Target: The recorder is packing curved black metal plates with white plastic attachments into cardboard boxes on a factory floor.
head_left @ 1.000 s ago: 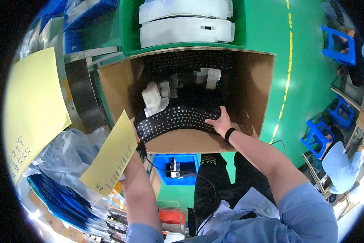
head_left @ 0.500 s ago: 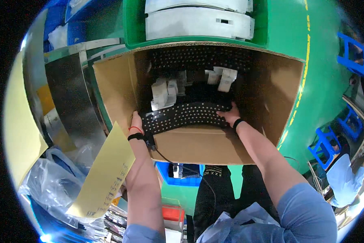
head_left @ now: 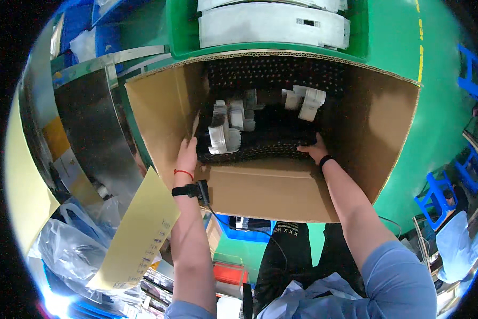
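Lowered further into the box (head_left: 260, 191) since half a second before: black perforated tray (head_left: 260, 151), then level with the near rim, now down inside past it, with both hands gone in after it. Nearest, blue sleeve (head_left: 388, 282) at the lower edge, dark trousers below. Yellow sheet (head_left: 135, 234) hung at the left over clear plastic bags (head_left: 68, 250). Left wrist banded with a black strap and a thin red cord, a small black device clipped there with a cable trailing down. Left hand (head_left: 186, 154) reached over the near wall of the box, fingers curled around the tray's left end, gripping it. Right hand (head_left: 316, 151) likewise inside, a black band on the wrist, fingers pressed on the tray's right end; whether wrapped under the edge, cannot tell. Tray held between the two hands, roughly level, just beyond the near wall and low in the box. White moulded parts (head_left: 225, 127) seated on the tray, a cluster toward the left and a few (head_left: 305, 101) toward the far right. Another perforated black sheet (head_left: 273, 74) stood against the far wall of the box. Beyond the box, green crate (head_left: 183, 32) holding long white pieces (head_left: 271, 24). Grey metal panels (head_left: 84, 122) at the left, green floor (head_left: 441, 117) and blue stools (head_left: 435, 196) off to the right.
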Demonstrator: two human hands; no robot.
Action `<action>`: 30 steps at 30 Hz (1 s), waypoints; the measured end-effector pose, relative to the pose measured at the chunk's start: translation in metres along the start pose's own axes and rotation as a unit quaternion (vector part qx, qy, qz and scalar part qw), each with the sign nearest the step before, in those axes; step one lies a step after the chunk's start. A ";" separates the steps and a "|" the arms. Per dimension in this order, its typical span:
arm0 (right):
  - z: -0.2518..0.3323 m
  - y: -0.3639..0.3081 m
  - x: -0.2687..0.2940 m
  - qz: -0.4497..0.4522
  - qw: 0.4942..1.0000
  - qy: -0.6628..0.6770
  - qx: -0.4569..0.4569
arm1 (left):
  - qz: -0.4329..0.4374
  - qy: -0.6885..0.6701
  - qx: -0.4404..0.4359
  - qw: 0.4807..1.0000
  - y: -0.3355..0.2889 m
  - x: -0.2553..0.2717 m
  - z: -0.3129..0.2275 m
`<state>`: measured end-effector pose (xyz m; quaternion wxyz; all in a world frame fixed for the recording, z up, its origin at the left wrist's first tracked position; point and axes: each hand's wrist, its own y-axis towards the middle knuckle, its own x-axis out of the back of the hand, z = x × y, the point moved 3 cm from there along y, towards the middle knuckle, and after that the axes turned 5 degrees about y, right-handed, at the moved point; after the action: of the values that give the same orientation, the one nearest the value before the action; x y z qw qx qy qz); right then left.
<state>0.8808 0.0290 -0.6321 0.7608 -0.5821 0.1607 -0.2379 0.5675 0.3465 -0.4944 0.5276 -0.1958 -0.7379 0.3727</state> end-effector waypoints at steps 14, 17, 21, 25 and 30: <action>0.007 -0.003 0.013 -0.013 0.961 -0.215 0.172 | -0.001 0.152 -0.137 0.979 0.019 -0.027 -0.008; 0.023 -0.020 0.000 -0.035 0.886 -0.324 0.330 | 0.023 0.088 -0.115 0.989 0.019 -0.024 0.005; 0.050 -0.027 -0.023 -0.012 0.836 -0.454 0.309 | 0.063 -0.069 -0.105 0.990 -0.010 -0.019 -0.024; 0.038 -0.020 -0.045 0.019 0.822 -0.525 0.218 | 0.069 -0.149 -0.118 0.979 -0.058 0.000 -0.038; 0.038 -0.021 -0.055 0.038 0.739 -0.628 0.242 | 0.054 -0.190 -0.138 0.971 -0.129 0.011 -0.016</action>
<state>0.8512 0.0851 -0.6034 0.8127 -0.3895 -0.3945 0.1795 0.5922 0.2762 -0.3869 0.3249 -0.2319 -0.8572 0.3253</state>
